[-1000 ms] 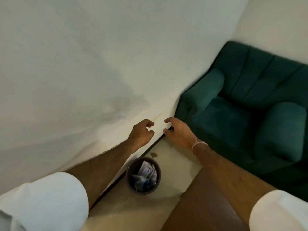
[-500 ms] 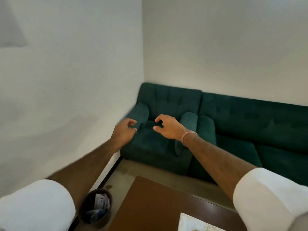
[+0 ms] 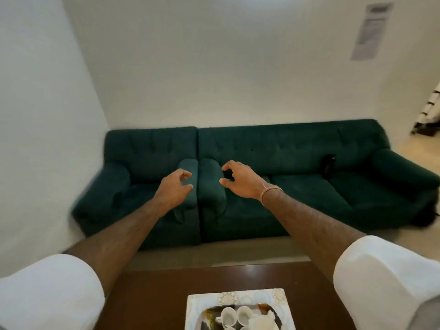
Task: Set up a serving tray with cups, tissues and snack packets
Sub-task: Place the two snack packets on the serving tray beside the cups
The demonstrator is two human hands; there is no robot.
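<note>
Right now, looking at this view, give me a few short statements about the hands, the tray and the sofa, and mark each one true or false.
1. Both hands are empty. True: the left hand and right hand hold nothing, fingers loosely curled.
2. The white square tray sits on the green sofa. False: it sits on the dark brown wooden table; the dark green fabric sofa stands beyond it.
3. White ceramic cups are on the tray. True.
4. The right hand's grip is closed on a cup. False: it is in the air, well away from the cups.
5. A pinkish band circles the left wrist. False: it is on the right wrist.
</note>
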